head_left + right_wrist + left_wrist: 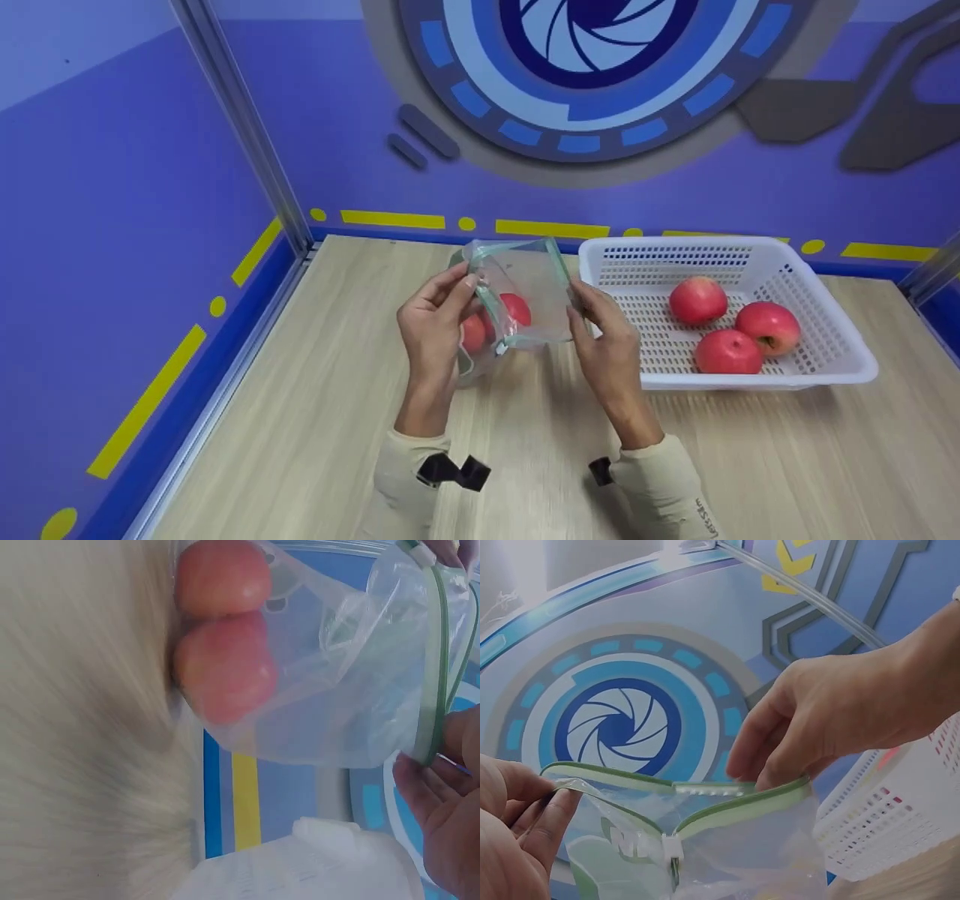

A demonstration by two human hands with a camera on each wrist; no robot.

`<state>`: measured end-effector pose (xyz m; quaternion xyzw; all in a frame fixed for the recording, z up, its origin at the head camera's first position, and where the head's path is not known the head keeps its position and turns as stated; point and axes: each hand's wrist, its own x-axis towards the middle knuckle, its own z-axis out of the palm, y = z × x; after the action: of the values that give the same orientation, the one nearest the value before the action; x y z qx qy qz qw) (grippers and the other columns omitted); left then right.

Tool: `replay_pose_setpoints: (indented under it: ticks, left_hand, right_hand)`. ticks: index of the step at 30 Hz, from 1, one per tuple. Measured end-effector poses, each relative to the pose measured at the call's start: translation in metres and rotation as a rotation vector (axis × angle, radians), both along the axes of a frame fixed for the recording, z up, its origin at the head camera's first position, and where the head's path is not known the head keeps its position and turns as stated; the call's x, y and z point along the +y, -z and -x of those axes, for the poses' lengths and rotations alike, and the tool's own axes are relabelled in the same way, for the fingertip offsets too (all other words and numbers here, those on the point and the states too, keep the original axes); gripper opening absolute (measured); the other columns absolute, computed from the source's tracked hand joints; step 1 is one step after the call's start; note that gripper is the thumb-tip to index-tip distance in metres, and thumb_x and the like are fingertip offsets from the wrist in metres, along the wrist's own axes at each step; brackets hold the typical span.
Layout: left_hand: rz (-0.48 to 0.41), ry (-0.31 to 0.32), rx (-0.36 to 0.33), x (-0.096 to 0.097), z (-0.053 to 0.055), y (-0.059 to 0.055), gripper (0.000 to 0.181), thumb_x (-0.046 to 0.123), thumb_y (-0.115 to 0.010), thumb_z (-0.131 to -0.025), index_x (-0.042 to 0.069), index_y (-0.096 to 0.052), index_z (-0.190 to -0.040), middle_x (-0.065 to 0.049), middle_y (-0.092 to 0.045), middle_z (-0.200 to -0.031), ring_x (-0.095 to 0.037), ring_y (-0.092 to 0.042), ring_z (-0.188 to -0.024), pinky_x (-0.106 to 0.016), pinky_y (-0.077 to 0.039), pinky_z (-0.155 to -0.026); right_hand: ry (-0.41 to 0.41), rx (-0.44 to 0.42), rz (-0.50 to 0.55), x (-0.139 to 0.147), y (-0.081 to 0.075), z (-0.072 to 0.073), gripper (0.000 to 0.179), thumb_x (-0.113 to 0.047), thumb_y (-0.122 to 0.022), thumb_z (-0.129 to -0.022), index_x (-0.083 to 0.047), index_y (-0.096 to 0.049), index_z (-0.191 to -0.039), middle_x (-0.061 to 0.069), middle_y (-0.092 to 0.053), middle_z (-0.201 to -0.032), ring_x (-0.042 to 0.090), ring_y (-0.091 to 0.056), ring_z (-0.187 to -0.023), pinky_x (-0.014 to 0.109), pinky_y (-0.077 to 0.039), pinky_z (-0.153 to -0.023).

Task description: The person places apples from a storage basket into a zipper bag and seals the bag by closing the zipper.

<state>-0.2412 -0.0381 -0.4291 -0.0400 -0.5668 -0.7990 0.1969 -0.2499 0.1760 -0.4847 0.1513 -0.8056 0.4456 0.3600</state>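
A clear zip bag (551,304) with green edging is held up over the table, its mouth spread apart. My left hand (431,330) pinches one end of the mouth between thumb and fingers. At the opposite end, my right hand (611,345) grips the green rim with thumb and fingertips. Two red apples (225,671) sit together in the bottom of the bag in the right wrist view. Along the rim, a white zip slider (673,847) shows between the hands in the left wrist view.
A white perforated basket (832,330) stands to the right of the bag, close beside my right hand. Three red apples (698,300) lie in it. The light wood table (315,420) meets blue printed panels (330,135) at the back and left, joined by a metal post (244,127).
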Motion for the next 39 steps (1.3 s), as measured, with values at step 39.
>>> replay_pose_setpoints:
  ticks: [39]
  left_hand:
    - [0.152, -0.165, 0.145, -0.02, -0.001, -0.008, 0.021, 0.005, -0.075, -0.1, -0.004, -0.078, -0.119, -0.014, -0.078, -0.107, -0.026, -0.076, -0.09, -0.036, -0.064, -0.083]
  right_hand:
    - [0.051, -0.105, 0.236, 0.028, -0.027, -0.008, 0.016, -0.001, -0.072, -0.1, 0.001, -0.079, -0.114, 0.009, -0.077, -0.09, 0.014, -0.068, -0.07, 0.016, -0.058, -0.068]
